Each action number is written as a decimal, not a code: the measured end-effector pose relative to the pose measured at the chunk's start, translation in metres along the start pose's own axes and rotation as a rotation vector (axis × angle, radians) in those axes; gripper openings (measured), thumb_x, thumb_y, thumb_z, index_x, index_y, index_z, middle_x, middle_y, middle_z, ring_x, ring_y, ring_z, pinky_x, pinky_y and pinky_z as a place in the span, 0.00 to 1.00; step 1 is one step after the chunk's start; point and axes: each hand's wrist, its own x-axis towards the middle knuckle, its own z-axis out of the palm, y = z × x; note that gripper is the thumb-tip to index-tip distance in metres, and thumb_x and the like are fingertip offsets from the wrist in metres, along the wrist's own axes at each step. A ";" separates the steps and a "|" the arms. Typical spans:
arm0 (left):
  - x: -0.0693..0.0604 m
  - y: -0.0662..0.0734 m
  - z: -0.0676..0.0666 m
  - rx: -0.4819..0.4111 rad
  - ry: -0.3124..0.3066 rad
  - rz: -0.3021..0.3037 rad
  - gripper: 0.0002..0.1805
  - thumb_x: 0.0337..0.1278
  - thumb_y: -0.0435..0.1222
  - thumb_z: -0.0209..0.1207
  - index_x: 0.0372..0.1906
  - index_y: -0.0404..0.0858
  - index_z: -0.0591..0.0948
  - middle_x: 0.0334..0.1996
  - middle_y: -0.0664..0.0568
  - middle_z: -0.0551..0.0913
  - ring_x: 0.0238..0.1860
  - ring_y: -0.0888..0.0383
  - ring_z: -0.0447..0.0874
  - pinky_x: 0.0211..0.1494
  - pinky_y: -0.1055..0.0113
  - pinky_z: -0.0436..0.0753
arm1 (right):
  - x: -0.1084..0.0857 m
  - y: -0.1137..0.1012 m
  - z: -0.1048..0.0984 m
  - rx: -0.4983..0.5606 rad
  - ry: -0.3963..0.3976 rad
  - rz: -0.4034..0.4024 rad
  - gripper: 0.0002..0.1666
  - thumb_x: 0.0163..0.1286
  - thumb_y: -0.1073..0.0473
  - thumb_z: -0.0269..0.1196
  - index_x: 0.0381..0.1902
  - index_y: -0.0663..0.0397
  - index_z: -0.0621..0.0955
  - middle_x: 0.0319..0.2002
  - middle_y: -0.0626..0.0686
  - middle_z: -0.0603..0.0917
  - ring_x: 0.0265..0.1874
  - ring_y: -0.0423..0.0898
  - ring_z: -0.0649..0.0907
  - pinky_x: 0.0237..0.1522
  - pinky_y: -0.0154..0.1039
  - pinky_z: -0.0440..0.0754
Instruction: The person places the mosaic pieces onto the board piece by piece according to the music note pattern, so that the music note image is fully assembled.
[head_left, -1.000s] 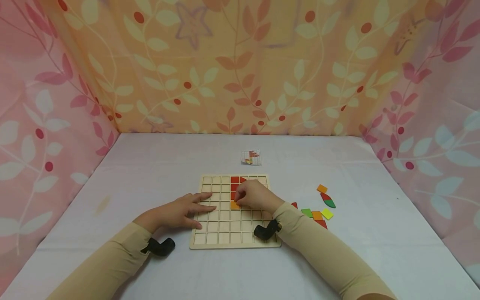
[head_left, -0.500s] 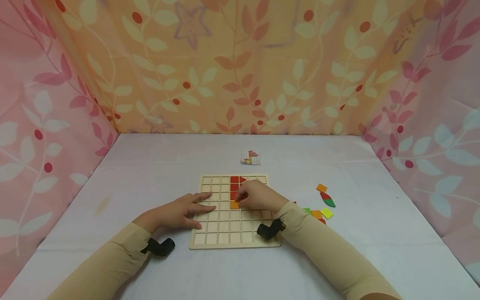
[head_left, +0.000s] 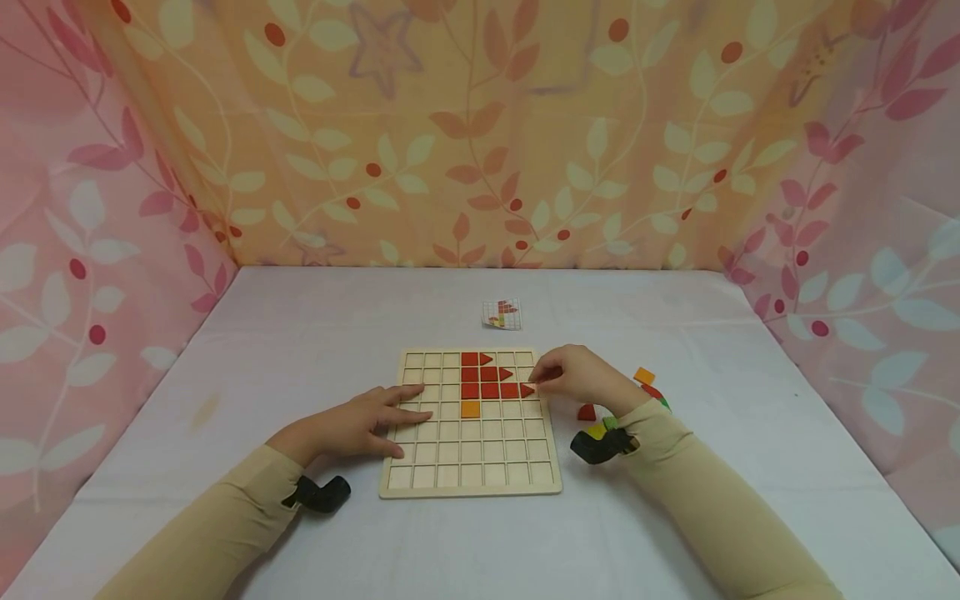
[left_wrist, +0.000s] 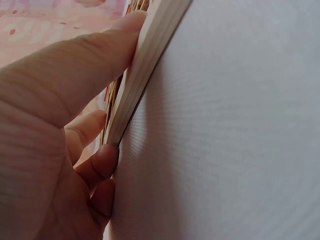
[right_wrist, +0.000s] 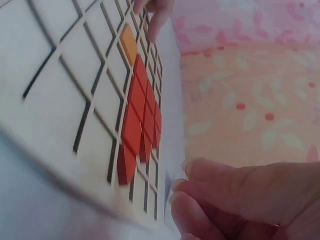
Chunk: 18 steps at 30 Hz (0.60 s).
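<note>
A wooden grid board [head_left: 447, 477] lies on the white cloth. My left hand [head_left: 362, 423] rests on its left side, fingers spread; in the left wrist view the thumb [left_wrist: 75, 75] touches the board's edge. Red square tiles [head_left: 469, 390] and red triangles [head_left: 527, 390] fill cells in three upper rows, each row ending in a triangle. An orange square tile [head_left: 470, 409] sits in the cell below them. My right hand [head_left: 581, 379] hovers by the board's upper right edge. Its thumb and fingertips are close together in the right wrist view, with nothing seen between them.
Loose tiles lie right of the board: an orange square [head_left: 643, 376], a red piece [head_left: 587, 412] and green and yellow ones partly behind the right wrist. A small pattern card [head_left: 502, 315] lies beyond the board. Patterned cloth walls [head_left: 480, 167] enclose the table.
My right hand has left the orange square tile and moved right to the board's edge, uncovering the red rows. The orange tile stays in its cell. The left hand has not moved.
</note>
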 end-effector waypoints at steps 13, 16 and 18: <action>0.000 0.003 -0.001 -0.017 -0.010 -0.026 0.35 0.48 0.54 0.61 0.64 0.60 0.66 0.72 0.55 0.47 0.66 0.51 0.52 0.62 0.50 0.58 | -0.034 0.054 -0.021 0.007 -0.028 0.089 0.05 0.58 0.62 0.65 0.34 0.49 0.83 0.27 0.46 0.79 0.31 0.45 0.75 0.37 0.38 0.73; -0.001 0.003 -0.001 -0.022 -0.011 -0.030 0.35 0.48 0.54 0.61 0.64 0.60 0.66 0.72 0.55 0.47 0.66 0.50 0.51 0.62 0.49 0.58 | -0.041 0.064 -0.024 0.010 -0.045 0.126 0.05 0.58 0.61 0.65 0.34 0.48 0.83 0.27 0.47 0.78 0.31 0.45 0.74 0.36 0.39 0.72; -0.001 0.003 -0.001 -0.016 -0.010 -0.033 0.35 0.48 0.55 0.61 0.64 0.61 0.65 0.72 0.55 0.47 0.66 0.50 0.51 0.62 0.50 0.58 | -0.046 0.069 -0.025 0.015 -0.057 0.146 0.05 0.58 0.61 0.65 0.33 0.47 0.82 0.27 0.47 0.78 0.31 0.46 0.74 0.35 0.39 0.73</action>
